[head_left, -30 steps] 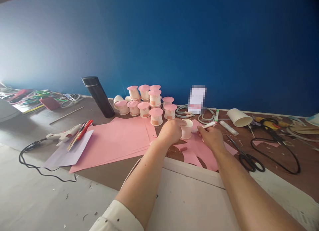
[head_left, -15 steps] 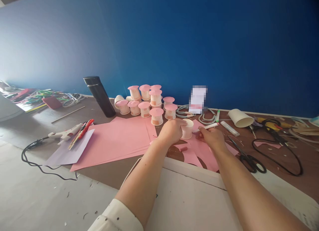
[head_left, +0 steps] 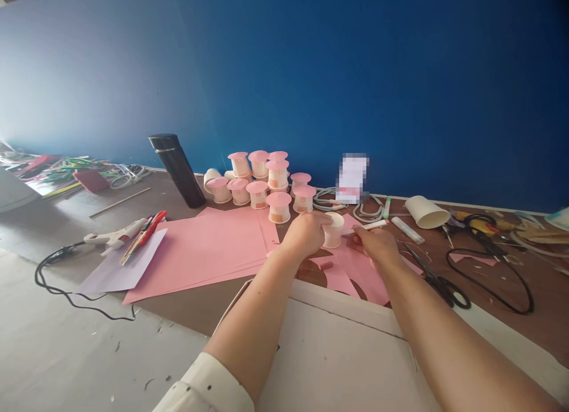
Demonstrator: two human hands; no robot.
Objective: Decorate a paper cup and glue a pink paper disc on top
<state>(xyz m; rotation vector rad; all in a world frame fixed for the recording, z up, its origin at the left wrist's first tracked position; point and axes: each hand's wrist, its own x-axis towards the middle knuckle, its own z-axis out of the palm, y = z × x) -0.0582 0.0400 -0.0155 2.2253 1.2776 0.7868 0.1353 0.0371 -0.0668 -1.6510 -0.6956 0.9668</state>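
Note:
My left hand (head_left: pixel 306 233) is closed around a small white paper cup (head_left: pixel 333 229) that stands on pink paper (head_left: pixel 355 264). My right hand (head_left: pixel 377 245) is closed on a white marker (head_left: pixel 371 224), its tip against the cup's right side. Just behind stands a cluster of several small cups topped with pink paper discs (head_left: pixel 267 181). A small pink paper piece (head_left: pixel 327 265) lies in front of the cup.
Large pink sheets (head_left: pixel 204 249) lie to the left, with a glue gun (head_left: pixel 113 237), a red utility knife (head_left: pixel 146 234) and a black flask (head_left: pixel 178 170). To the right are black scissors (head_left: pixel 438 278), a tipped paper cup (head_left: pixel 427 211), black cable (head_left: pixel 493 264) and markers. A white board (head_left: pixel 338 353) lies near me.
Hardly anything differs: my right hand has shifted slightly left along the cup with the marker. My left hand keeps holding the cup.

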